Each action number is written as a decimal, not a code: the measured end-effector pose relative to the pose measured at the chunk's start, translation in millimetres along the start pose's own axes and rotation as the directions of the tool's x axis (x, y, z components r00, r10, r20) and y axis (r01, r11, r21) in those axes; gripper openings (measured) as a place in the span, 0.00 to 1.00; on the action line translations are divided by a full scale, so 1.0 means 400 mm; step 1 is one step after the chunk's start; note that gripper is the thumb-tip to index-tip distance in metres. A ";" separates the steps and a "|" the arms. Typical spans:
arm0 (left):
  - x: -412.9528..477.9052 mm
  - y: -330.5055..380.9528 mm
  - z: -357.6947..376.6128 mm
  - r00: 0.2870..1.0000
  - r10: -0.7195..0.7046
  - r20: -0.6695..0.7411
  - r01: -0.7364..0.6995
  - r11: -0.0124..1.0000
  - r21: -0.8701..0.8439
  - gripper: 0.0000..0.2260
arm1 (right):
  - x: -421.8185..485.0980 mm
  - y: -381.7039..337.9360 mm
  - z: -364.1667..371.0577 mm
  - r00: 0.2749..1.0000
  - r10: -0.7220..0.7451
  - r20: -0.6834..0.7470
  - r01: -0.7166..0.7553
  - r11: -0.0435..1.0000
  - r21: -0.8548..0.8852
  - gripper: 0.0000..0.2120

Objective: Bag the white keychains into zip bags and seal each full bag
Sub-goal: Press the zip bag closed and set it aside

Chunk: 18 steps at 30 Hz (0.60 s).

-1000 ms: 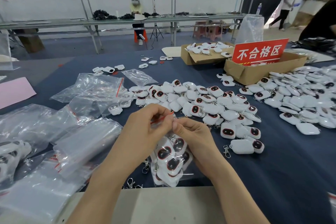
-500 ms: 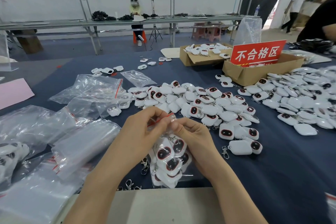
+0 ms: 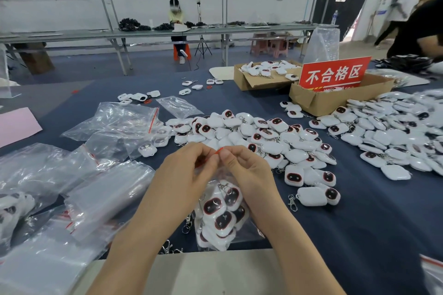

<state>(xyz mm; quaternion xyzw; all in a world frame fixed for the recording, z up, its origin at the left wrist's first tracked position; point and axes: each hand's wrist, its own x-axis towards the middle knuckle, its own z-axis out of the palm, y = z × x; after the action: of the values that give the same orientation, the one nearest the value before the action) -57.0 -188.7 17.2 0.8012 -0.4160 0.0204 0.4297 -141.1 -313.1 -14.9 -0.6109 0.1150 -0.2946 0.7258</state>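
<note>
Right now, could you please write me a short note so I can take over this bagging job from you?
Left hand pinches the red zip strip of the clear plastic zip bag; right hand pinches the same strip beside it.
The bag, below the hands, is filled with white keychains; whether the seal is closed cannot be told.
A loose pile of white keychains lies on the dark blue table ahead; empty clear bags lie on the left.
Left to do: finish the seal, set the bag aside, bag the rest.
</note>
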 end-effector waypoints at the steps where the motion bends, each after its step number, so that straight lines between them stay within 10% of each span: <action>1: -0.005 0.006 -0.002 1.000 -0.003 -0.009 0.004 1.000 0.006 0.05 | -0.002 -0.007 0.004 1.000 -0.011 -0.009 0.010 0.999 -0.031 0.04; 18: -0.178 0.127 -0.079 0.959 0.226 -0.173 -0.175 0.947 0.271 0.08 | -0.108 -0.158 0.073 0.926 -0.043 -0.375 0.025 0.998 -0.054 0.18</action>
<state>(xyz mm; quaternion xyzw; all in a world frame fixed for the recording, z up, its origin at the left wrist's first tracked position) -128.2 -134.6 43.4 0.7965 -0.4439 0.1981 0.3597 -178.3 -269.7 43.7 -0.5623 0.2485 -0.4160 0.6700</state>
